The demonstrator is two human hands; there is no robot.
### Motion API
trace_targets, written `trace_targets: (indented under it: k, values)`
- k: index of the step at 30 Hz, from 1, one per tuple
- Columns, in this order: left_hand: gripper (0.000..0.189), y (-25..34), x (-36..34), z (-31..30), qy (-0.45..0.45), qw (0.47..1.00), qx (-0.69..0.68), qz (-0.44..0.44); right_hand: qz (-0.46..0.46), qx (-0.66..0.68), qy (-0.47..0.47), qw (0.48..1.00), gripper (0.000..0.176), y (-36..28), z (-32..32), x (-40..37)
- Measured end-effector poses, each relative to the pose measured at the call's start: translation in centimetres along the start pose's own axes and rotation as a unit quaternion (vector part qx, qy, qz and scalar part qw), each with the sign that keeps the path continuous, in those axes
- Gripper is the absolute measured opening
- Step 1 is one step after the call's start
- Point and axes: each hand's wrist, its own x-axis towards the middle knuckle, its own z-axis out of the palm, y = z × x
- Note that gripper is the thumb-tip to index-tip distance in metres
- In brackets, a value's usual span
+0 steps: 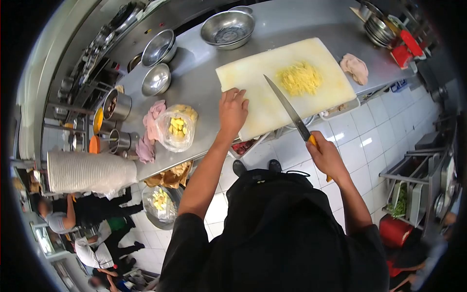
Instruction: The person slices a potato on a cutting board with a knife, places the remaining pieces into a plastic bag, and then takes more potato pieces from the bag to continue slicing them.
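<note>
My right hand (pixel 325 155) is wrapped round the yellow handle of a long knife (pixel 290 111), whose blade points up and left over the white cutting board (pixel 262 68). A heap of pale yellow shreds (pixel 300 79) lies on the board, right of the blade's tip. My left hand (pixel 233 111) rests at the board's left edge, its fingers bent but apart, with nothing seen in them. Left of that hand, a clear plastic bag (pixel 180 138) holds several peeled yellow pieces (pixel 178 126).
Metal bowls (pixel 227 29) stand at the table's back. A pink cloth (pixel 154 121) lies beside the bag, another cloth (pixel 354 68) right of the board. Stacked white containers (pixel 90 171) are at the left. Several people are at lower left, one at lower right. A bin (pixel 160 207) stands below the table.
</note>
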Motion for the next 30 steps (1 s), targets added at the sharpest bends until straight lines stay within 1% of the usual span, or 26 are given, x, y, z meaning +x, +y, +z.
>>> trace_targets:
  k: [2, 3, 5, 9, 13, 16, 19, 22, 25, 28, 30]
  values:
    - [0.023, 1.3, -0.5, -0.8, 0.012, 1.0, 0.018, 0.001, 0.006, -0.016, -0.004, 1.0, 0.029, -0.2, -0.6, -1.0]
    - [0.023, 2.0, -0.7, -0.7, 0.016, 1.0, 0.025, 0.004, 0.028, -0.022, -0.013, 0.999, 0.028, -0.5, -0.9, -1.3]
    - [0.023, 3.4, -1.6, 1.0, -0.012, 1.0, 0.004, -0.016, 0.076, -0.033, -0.028, 0.996, 0.028, -0.9, -1.5, -2.0]
    - [0.021, 5.2, -0.7, 3.7, -0.048, 0.998, 0.004, -0.031, 0.058, -0.051, -0.025, 0.997, 0.027, 0.8, -0.7, -2.4]
    - [0.018, 3.9, -0.3, 4.5, -0.098, 0.993, -0.062, 0.03, 0.043, -0.101, -0.023, 0.994, 0.025, 1.2, -0.3, -2.6]
    - [0.02, 3.5, -0.4, 4.3, -0.084, 0.99, -0.107, 0.048, 0.036, -0.125, -0.036, 0.991, 0.024, 1.3, -0.3, -2.6]
    - [0.022, 4.2, -1.0, 3.7, -0.028, 0.991, -0.131, -0.006, 0.035, -0.123, -0.031, 0.991, 0.026, 0.9, 0.0, -2.6]
    - [0.022, 4.7, -1.7, 2.5, -0.024, 0.988, -0.13, -0.078, 0.03, -0.142, -0.026, 0.989, 0.028, 0.9, 0.1, -2.8]
    - [0.022, 4.0, -2.7, 2.5, -0.023, 0.988, -0.117, -0.095, 0.001, -0.135, -0.02, 0.991, 0.029, 0.7, 0.4, -2.9]
    - [0.022, 3.8, -2.7, 2.4, -0.002, 0.989, -0.115, -0.094, 0.001, -0.139, -0.028, 0.99, 0.03, 0.1, 0.5, -2.7]
    - [0.02, 4.0, -2.3, 2.4, 0.003, 0.991, -0.108, -0.079, -0.006, -0.143, -0.015, 0.99, 0.029, 0.4, 0.6, -2.8]
